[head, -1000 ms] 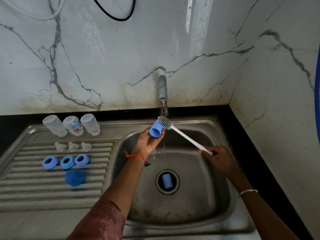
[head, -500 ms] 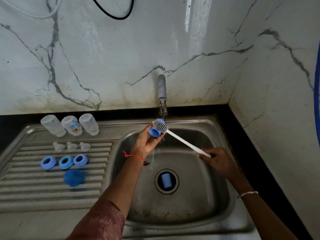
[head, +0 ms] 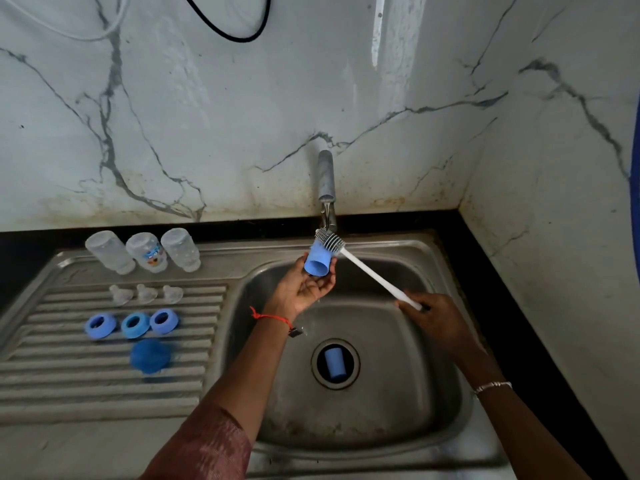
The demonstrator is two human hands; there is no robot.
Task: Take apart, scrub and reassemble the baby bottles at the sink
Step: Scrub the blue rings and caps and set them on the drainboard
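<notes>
My left hand (head: 304, 289) holds a blue bottle cap (head: 318, 262) under the tap (head: 326, 183), fingers curled round its lower part. My right hand (head: 434, 318) grips the white handle of a bottle brush (head: 374, 275); its grey bristle head (head: 329, 239) lies against the cap's upper end. Three clear bottles (head: 149, 252) stand upside down on the drainboard, with three clear teats (head: 145, 293) and three blue collar rings (head: 133, 325) in rows in front. A blue cap (head: 149, 355) sits below the rings. Another blue cap (head: 334, 365) lies in the drain.
The steel sink basin (head: 391, 393) is wet and stained. The ribbed drainboard (head: 69, 375) spreads to the left. Marble walls close in behind and on the right, with a black counter strip (head: 519, 306) along the sink's right side. Cables hang at the top.
The brush head slid out of the cap's mouth and now rests across its upper end. My left hand turned the cap more upright. My right hand shifted slightly.
</notes>
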